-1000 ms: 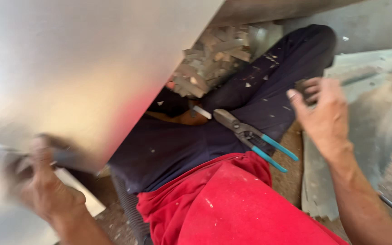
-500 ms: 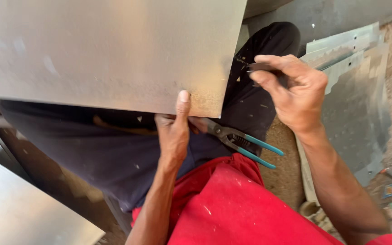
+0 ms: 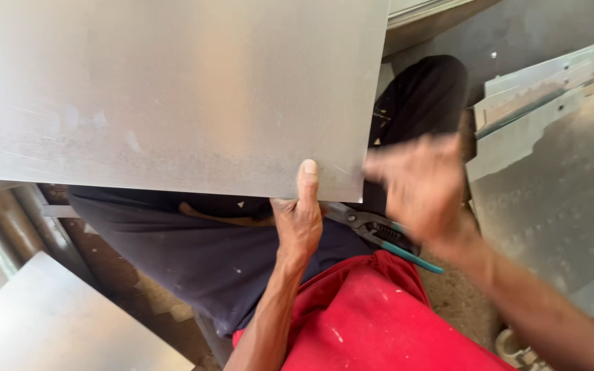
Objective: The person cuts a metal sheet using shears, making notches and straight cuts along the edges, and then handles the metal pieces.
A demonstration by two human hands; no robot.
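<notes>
Here, left hand (image 3: 298, 220) — gripping lower edge of flat grey metal sheet (image 3: 173, 96), thumb pressed on its face, sheet held over the lap | right hand (image 3: 421, 185) — blurred, just beside sheet's lower right corner, grip cannot be told | snips with teal handles (image 3: 386, 237) lying on dark trousers (image 3: 201, 254) | bent sheet-metal pieces (image 3: 551, 158) farther right.

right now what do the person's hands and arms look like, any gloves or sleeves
Both hands are bare, no gloves. The left hand and its forearm show no sleeve, watch or ring. The right hand is motion-blurred; its forearm is also uncovered.
</notes>
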